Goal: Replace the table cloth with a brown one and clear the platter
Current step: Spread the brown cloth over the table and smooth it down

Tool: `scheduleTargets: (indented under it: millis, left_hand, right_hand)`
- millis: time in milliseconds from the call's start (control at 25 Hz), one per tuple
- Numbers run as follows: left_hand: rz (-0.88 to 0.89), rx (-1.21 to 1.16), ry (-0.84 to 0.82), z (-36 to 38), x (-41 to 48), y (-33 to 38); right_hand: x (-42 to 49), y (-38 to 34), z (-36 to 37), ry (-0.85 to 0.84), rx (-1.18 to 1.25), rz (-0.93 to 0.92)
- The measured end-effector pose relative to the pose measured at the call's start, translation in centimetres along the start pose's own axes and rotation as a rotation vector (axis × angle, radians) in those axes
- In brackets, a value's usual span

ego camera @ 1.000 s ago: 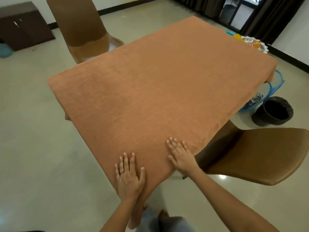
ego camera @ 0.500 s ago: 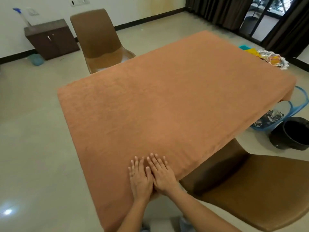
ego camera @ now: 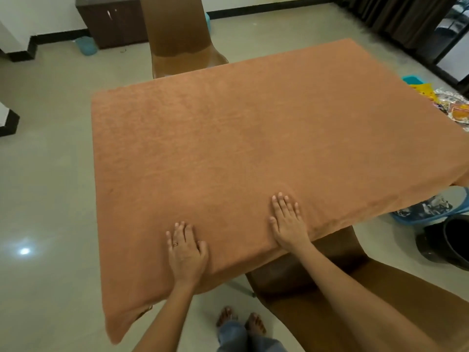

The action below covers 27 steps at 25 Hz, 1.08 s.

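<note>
A brown table cloth (ego camera: 253,135) covers the whole table top and hangs over its near edge. My left hand (ego camera: 186,252) lies flat on the cloth near the front edge, fingers spread, a ring on one finger. My right hand (ego camera: 288,222) presses flat on the cloth further right, palm down, fingers apart. Neither hand holds anything. A silver platter (ego camera: 454,110) with colourful items shows at the far right, partly cut off by the frame.
A brown chair (ego camera: 182,44) stands at the table's far side and another (ego camera: 355,295) at the near right. A blue basket (ego camera: 426,212) and a black bin (ego camera: 454,245) sit on the floor at the right. A dark cabinet (ego camera: 111,21) stands by the back wall.
My hands were side by side half a second ago; now they have slid apart across the cloth, the right one going further right and forward. My head has turned, shifting the view.
</note>
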<state>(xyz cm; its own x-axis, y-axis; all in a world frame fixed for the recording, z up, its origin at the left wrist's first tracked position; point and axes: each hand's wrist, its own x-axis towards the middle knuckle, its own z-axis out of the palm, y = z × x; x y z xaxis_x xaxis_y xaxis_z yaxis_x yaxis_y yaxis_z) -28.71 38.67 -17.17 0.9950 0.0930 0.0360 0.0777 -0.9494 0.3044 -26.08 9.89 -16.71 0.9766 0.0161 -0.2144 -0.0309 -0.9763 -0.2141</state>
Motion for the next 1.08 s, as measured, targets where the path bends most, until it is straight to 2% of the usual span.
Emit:
scheduleTargets:
  millis: [80, 160, 320, 440, 720, 800, 880, 1000, 1080]
  left_hand:
    - [-0.042, -0.092, 0.008, 0.5, 0.5, 4.4]
    - [0.01, -0.188, -0.013, 1.5, 1.1, 8.5]
    - [0.163, -0.082, -0.064, 3.9, 1.3, 10.4]
    - [0.142, -0.027, -0.056, 4.7, 1.4, 10.2]
    - [0.112, 0.026, -0.014, 4.8, 1.5, 10.9]
    - [0.05, 0.012, 0.008, 4.9, 1.4, 11.9]
    - [-0.019, -0.039, 0.032, 5.5, 1.3, 15.5]
    - [0.006, -0.119, -0.001, 7.5, 1.7, 23.1]
    - [-0.003, -0.074, -0.023, 8.6, 1.9, 25.8]
  right_hand:
    - [-0.1, -2.6, 0.6, 0.046, 0.049, -0.054]
    - [-0.1, -5.0, 1.4, 0.076, 0.092, -0.144]
    - [0.2, -4.9, 2.2, 0.063, 0.074, -0.224]
    - [1.2, -1.1, 1.4, 0.037, 0.036, -0.3]
    - [3.4, 14.8, -3.2, 0.093, 0.025, -0.088]
    - [3.7, 17.2, -4.1, 0.103, 0.038, -0.032]
    - [3.8, 16.3, -4.5, 0.088, 0.05, -0.058]
    - [3.4, 11.0, -4.0, 0.032, 0.096, -0.294]
    - [3.3, 9.4, -3.3, -0.024, 0.081, -0.368]
